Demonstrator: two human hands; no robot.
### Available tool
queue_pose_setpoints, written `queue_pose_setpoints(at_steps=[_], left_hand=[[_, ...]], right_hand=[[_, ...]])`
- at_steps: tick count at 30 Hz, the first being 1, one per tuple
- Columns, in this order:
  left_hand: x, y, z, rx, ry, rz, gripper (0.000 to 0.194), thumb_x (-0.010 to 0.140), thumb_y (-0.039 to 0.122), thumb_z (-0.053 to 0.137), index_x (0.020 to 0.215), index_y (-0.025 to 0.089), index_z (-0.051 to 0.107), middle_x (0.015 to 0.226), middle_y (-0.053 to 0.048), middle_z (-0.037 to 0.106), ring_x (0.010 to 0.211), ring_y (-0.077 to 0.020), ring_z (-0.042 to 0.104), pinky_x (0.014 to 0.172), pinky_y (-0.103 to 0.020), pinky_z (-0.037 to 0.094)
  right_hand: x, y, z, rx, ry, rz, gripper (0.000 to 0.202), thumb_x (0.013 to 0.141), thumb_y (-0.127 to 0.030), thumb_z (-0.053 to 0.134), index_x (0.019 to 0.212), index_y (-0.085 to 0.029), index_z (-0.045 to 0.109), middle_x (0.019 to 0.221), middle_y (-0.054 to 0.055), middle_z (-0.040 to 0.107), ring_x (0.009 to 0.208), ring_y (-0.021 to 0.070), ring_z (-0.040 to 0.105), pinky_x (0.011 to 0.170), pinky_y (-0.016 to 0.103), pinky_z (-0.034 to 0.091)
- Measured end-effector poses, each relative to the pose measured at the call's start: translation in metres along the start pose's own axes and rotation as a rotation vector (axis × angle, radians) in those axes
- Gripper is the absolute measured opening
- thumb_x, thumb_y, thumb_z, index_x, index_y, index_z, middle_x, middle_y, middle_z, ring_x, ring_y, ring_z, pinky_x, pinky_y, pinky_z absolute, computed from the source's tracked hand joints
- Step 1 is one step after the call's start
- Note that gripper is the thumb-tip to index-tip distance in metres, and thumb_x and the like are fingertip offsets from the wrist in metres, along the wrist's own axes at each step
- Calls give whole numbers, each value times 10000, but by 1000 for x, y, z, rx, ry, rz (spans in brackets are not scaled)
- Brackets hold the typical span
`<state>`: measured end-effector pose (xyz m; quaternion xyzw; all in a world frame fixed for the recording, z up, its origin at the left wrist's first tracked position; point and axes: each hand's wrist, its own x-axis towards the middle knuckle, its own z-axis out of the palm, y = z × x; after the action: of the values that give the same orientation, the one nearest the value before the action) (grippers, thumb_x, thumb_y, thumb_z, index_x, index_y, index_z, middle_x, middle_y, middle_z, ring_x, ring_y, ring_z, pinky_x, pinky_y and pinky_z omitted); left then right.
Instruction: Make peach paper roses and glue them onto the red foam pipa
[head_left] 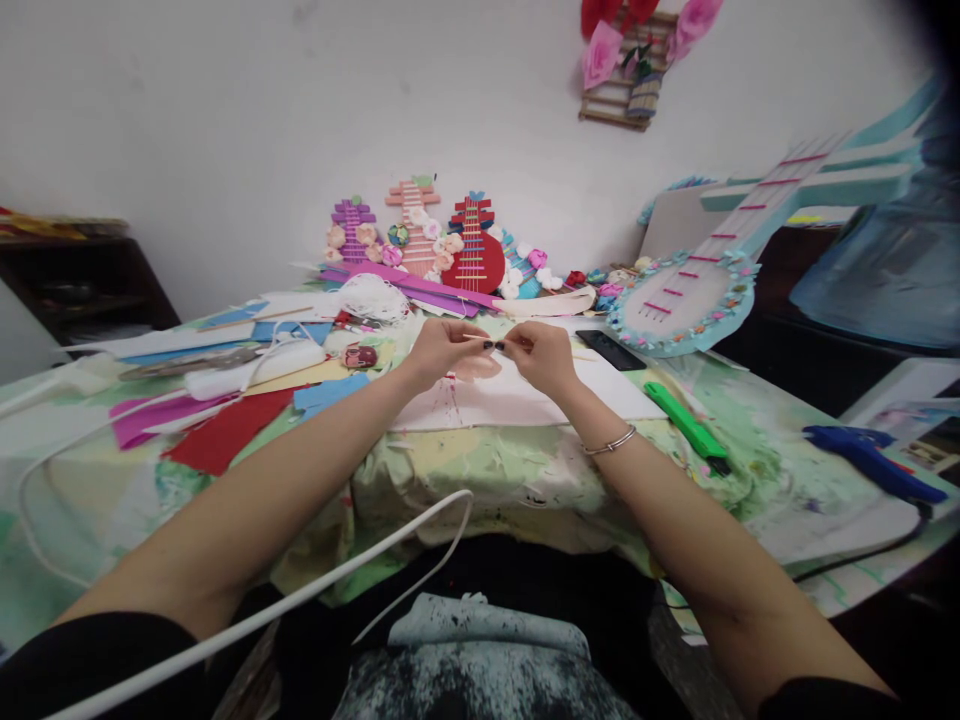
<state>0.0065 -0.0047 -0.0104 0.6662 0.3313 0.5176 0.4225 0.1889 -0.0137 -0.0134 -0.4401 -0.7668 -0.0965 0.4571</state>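
Both hands meet over a white sheet at the middle of the table. My left hand pinches a thin, pale stick-like piece between thumb and fingers. Right beside it, my right hand is closed in a pinch, its fingertips touching the left ones; what lies between them is too small to make out. Pale peach-coloured petal-like pieces show just below the fingertips. Small red marks are on the sheet under my left hand.
A green cutter, blue glue gun and black phone lie to the right. Red felt is at left. Decorated instrument models stand behind; a larger one leans at right. A white cable crosses in front.
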Motion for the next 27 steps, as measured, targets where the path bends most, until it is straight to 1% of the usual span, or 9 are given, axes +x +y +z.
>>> queue_pose_setpoints(at_steps=[4, 8, 13, 15, 18, 22, 25, 27], left_hand=[[1, -1, 1, -37, 20, -10, 433, 522, 383, 829, 818, 88, 717, 727, -107, 729, 627, -207, 677, 527, -267, 512], [0, -1, -1, -69, 22, -4, 457, 490, 403, 845, 788, 80, 718, 713, -106, 725, 620, -223, 679, 520, -278, 514], [1, -5, -4, 9, 49, -11, 471, 545, 484, 800, 792, 89, 728, 680, -96, 719, 573, -220, 667, 414, -242, 455], [1, -7, -4, 20, 46, -17, 481, 563, 505, 785, 806, 94, 729, 681, -98, 720, 573, -224, 670, 404, -238, 447], [1, -5, -3, 2, 42, 2, 482, 549, 505, 794, 795, 96, 729, 697, -101, 723, 604, -224, 673, 449, -249, 468], [-1, 2, -2, -7, 36, 44, 445, 530, 477, 812, 742, 94, 731, 697, -93, 722, 642, -204, 658, 542, -263, 486], [-2, 5, -2, -23, 0, 38, 427, 535, 451, 817, 753, 93, 736, 680, -82, 717, 617, -180, 640, 554, -259, 475], [-2, 5, -3, -20, -1, 41, 414, 537, 438, 818, 754, 94, 738, 673, -77, 715, 597, -165, 627, 547, -251, 465]], right_hand=[[1, 1, 0, 34, -12, -2, 130, 776, -260, 623, 692, -171, 667, 644, 23, 652, 601, 138, 535, 590, 255, 359], [1, 1, 1, 52, -36, -30, 168, 796, -248, 594, 667, -162, 656, 583, 9, 606, 544, 118, 481, 559, 244, 333], [0, -2, 1, 86, -52, -18, 213, 822, -237, 547, 646, -161, 642, 561, 1, 589, 529, 111, 467, 554, 232, 332], [0, -4, 0, 87, -64, -17, 218, 825, -235, 537, 645, -163, 639, 560, -1, 588, 529, 111, 467, 559, 230, 336], [0, -7, -1, 85, -81, -16, 224, 827, -233, 529, 643, -166, 638, 554, -3, 583, 529, 113, 470, 565, 230, 339], [1, -7, 0, 83, -77, -20, 242, 841, -248, 514, 655, -165, 644, 562, 4, 592, 536, 115, 478, 574, 232, 344], [1, -6, 1, 72, -64, -31, 241, 838, -246, 519, 653, -160, 648, 561, 3, 587, 533, 110, 467, 577, 232, 339], [1, -5, 0, 73, -63, -33, 241, 837, -246, 516, 658, -161, 653, 556, -2, 579, 529, 106, 456, 573, 229, 335]])
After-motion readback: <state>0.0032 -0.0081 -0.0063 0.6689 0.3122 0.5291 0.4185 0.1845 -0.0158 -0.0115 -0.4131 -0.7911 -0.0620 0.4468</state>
